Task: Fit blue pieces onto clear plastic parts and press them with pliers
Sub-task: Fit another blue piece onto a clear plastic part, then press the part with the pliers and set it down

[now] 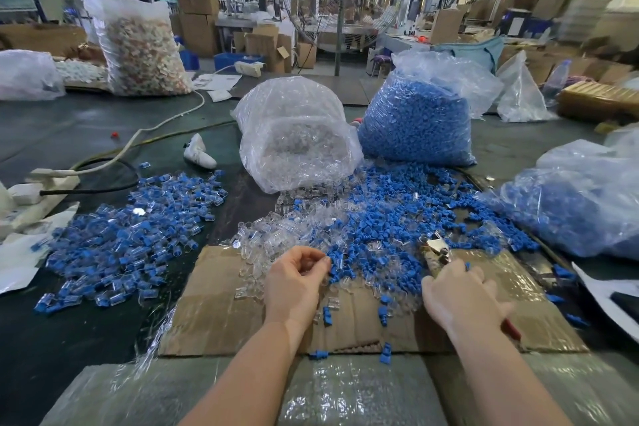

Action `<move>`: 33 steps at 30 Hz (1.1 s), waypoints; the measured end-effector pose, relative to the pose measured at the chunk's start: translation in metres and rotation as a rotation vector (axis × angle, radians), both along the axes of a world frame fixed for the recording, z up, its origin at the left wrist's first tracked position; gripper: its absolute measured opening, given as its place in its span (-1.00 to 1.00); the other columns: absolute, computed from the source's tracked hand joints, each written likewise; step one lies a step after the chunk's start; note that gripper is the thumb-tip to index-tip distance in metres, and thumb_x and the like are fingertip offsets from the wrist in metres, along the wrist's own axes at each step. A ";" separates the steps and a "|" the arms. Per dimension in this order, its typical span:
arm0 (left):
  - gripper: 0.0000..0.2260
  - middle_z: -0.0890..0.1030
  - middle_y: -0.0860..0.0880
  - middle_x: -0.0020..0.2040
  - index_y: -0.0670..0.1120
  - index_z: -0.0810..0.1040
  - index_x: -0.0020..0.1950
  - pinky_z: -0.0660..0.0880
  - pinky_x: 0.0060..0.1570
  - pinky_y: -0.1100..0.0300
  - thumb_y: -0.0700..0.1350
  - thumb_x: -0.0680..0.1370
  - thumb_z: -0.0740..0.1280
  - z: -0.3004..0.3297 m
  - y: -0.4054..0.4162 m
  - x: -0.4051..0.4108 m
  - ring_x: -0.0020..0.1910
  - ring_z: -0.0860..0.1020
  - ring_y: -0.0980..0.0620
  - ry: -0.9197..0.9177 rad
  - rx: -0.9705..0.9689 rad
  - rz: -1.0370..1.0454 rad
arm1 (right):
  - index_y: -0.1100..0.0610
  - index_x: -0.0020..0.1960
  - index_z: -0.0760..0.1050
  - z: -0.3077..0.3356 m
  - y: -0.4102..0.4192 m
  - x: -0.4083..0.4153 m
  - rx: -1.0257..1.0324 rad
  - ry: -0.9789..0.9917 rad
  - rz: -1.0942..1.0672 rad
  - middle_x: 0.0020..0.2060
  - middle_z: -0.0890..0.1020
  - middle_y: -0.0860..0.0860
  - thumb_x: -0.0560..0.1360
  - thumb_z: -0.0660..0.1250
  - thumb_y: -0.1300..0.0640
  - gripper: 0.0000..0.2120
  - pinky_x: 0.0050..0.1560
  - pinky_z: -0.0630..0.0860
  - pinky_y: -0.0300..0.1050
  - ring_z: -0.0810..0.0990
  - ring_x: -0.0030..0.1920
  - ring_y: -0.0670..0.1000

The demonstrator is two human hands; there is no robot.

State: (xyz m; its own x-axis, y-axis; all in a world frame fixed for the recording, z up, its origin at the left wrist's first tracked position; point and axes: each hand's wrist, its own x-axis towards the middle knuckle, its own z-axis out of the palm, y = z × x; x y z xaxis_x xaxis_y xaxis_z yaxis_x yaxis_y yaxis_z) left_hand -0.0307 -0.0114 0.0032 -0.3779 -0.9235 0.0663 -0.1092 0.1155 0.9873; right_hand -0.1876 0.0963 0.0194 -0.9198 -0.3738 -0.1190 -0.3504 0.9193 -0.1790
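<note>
My left hand (297, 278) hovers at the near edge of a mixed heap of clear plastic parts (276, 239) and loose blue pieces (387, 228), its fingers curled with the fingertips among the pieces; what it pinches is too small to tell. My right hand (460, 294) grips the pliers (436, 249), whose metal jaws point away from me into the blue pieces and whose red handle shows behind the wrist. A pile of joined blue-and-clear parts (131, 239) lies to the left.
A flattened cardboard sheet (221, 315) lies under my hands. Behind the heap stand a bag of clear parts (297, 135) and a bag of blue pieces (418, 117); another blue bag (581, 211) sits right. A power strip and cables (45, 183) lie left.
</note>
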 end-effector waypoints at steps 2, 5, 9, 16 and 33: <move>-0.94 0.62 -0.01 -0.20 -0.04 0.57 -0.14 0.47 -0.26 0.42 -0.19 0.47 0.40 0.002 -0.001 -0.001 -0.19 0.58 0.09 -0.005 0.011 0.013 | 0.16 0.24 0.31 0.003 0.000 0.000 -0.007 0.045 0.038 0.23 0.40 0.16 0.56 0.08 -0.04 -0.64 0.23 0.28 0.13 0.36 0.20 0.17; -0.95 0.62 0.00 -0.20 -0.03 0.57 -0.14 0.46 -0.28 0.43 -0.17 0.47 0.39 0.006 -0.002 -0.003 -0.19 0.58 0.09 -0.021 0.010 0.023 | 0.17 0.09 0.33 0.012 -0.001 0.005 -0.048 0.128 0.123 0.12 0.44 0.15 0.57 0.10 -0.02 -0.74 0.08 0.38 0.02 0.40 0.08 0.15; -0.97 0.64 -0.01 -0.20 -0.03 0.57 -0.13 0.44 -0.29 0.34 -0.14 0.48 0.39 0.015 -0.002 -0.008 -0.25 0.57 0.08 0.033 0.065 0.020 | 0.13 -0.04 0.30 0.030 -0.009 0.015 -0.256 0.109 0.374 -0.04 0.46 0.08 0.59 0.08 0.00 -0.81 -0.04 0.46 -0.11 0.45 -0.07 0.04; -0.97 0.60 -0.04 -0.25 -0.10 0.58 -0.15 0.40 -0.39 0.31 -0.19 0.47 0.40 0.027 -0.013 -0.013 -0.42 0.46 0.15 0.159 0.222 0.058 | 0.17 -0.22 0.41 0.054 -0.020 0.044 -0.541 -0.632 0.554 -0.38 0.42 0.07 0.53 0.18 0.14 -0.82 -0.33 0.31 -0.14 0.37 -0.39 0.00; -0.96 0.60 -0.01 -0.29 -0.12 0.60 -0.14 0.29 -0.61 0.43 -0.16 0.48 0.40 0.030 -0.026 -0.006 -0.51 0.42 0.21 0.039 0.215 0.156 | 0.11 -0.16 0.31 0.056 -0.020 0.053 -0.375 -0.788 0.600 -0.27 0.40 0.06 0.44 0.18 0.30 -0.89 -0.24 0.38 -0.13 0.42 -0.26 0.05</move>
